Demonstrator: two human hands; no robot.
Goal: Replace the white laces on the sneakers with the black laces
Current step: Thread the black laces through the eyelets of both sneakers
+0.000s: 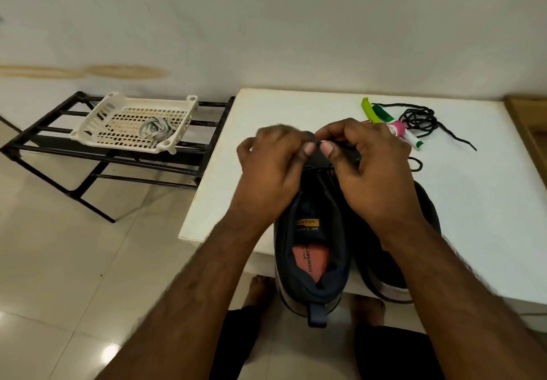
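Note:
Two dark navy sneakers stand side by side at the table's near edge, heels toward me. The left sneaker (313,249) shows a pink insole; the right sneaker (393,267) lies partly under my right forearm. Both hands hover over the left sneaker's lacing area. My left hand (272,169) and my right hand (367,166) each pinch a black lace (324,184) between thumb and fingers, thumbs almost touching. A second black lace (420,120) lies coiled at the table's far right. The white laces (155,129) lie bundled in a cream basket.
The cream plastic basket (118,113) sits on a black metal rack (59,142) left of the white table (296,107). Green and pink marker-like items (390,123) lie beside the coiled lace. Tiled floor lies below, and my bare feet show under the table.

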